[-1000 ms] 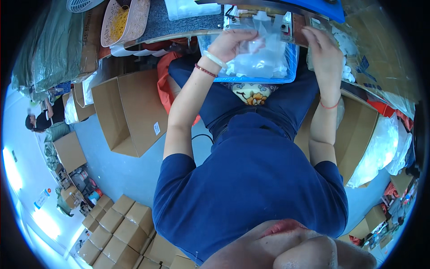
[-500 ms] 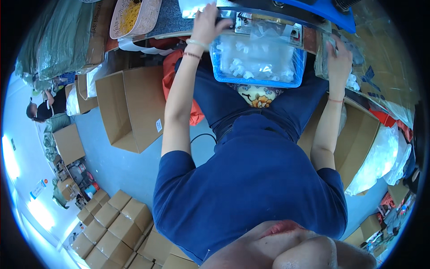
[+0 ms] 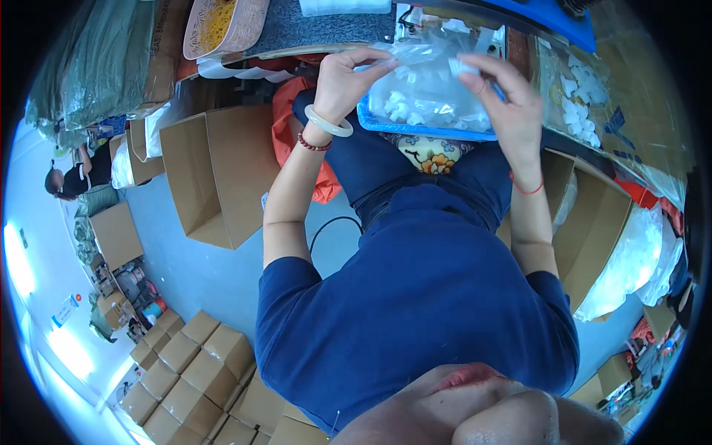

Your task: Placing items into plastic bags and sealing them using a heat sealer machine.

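Both my hands are raised over a blue tray (image 3: 445, 134) on my lap, where small white plastic pieces (image 3: 400, 111) lie on clear plastic. Thumb and fingers of my left hand (image 3: 341, 83) pinch the edge of a clear plastic bag (image 3: 424, 52), which stretches across toward the other hand. Between the thumb and forefinger of my right hand (image 3: 513, 107) is a small ribbed white plastic piece (image 3: 460, 66), close to the bag's right side. Whether the piece touches the bag I cannot tell.
Ahead is a workbench with a grey mat (image 3: 319, 33), a basket of yellow bands (image 3: 215, 26) and a blue machine part (image 3: 552, 18). More white pieces (image 3: 580, 107) lie at the right. Open cartons (image 3: 222, 174) flank my legs; stacked boxes (image 3: 196, 371) stand behind left.
My left hand has come from the bench toward the tray and now pinches the bag. My right hand has moved left from the pile at the right and holds a white piece.
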`<state>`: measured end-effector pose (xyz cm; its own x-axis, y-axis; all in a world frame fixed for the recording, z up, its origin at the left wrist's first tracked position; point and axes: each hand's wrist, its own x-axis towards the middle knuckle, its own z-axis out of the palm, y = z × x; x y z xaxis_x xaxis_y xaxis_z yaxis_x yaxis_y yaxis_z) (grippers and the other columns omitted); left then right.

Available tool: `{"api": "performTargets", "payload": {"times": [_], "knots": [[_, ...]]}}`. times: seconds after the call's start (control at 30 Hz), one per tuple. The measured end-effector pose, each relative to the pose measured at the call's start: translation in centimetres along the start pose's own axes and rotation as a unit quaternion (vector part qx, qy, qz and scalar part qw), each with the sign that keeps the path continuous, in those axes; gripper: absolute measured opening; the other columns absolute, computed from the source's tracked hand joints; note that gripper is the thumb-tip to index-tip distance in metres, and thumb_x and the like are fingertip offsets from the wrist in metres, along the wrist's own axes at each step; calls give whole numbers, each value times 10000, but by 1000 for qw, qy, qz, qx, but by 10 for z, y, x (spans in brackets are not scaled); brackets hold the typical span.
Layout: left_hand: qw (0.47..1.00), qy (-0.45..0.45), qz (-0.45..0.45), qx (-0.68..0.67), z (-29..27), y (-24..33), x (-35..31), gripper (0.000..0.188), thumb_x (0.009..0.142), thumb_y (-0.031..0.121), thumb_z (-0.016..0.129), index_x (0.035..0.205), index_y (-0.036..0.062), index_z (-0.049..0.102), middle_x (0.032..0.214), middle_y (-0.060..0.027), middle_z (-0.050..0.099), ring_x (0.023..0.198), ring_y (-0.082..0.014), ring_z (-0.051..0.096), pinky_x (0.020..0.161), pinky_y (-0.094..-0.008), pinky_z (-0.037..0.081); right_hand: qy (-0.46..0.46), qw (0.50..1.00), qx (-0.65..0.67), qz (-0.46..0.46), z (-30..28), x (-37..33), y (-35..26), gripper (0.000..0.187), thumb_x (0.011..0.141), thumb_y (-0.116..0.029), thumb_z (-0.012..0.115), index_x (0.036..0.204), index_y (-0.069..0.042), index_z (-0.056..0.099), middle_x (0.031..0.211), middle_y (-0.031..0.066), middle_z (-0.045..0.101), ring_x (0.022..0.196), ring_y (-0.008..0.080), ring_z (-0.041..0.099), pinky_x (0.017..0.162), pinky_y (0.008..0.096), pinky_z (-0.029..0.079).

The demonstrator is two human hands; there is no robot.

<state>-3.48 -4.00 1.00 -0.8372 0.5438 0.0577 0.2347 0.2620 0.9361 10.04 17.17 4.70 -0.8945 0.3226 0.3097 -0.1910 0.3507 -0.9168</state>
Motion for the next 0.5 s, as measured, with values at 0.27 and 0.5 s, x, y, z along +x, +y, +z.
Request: {"api": "performTargets", "payload": {"times": [0.27, 0.5], "knots": [[980, -179, -71, -42, 16, 18, 1, 203, 886, 145, 723, 1014, -12, 732, 902, -40, 723, 813, -67, 640, 752, -208, 519, -120, 976, -171, -65, -23, 29, -16, 230, 883, -174, 698, 1064, -32, 685, 1042, 108, 691, 931, 206, 655, 839, 299, 502], [850, -266, -286, -355, 52, -14, 25, 238, 920, 94, 651, 1123, -29, 673, 1089, -127, 696, 979, -236, 691, 860, -361, 593, -137, 969, -186, 88, -34, 41, 19, 275, 918, -249, 640, 1125, -69, 668, 1055, 122, 697, 946, 276, 671, 808, 339, 511]]}}
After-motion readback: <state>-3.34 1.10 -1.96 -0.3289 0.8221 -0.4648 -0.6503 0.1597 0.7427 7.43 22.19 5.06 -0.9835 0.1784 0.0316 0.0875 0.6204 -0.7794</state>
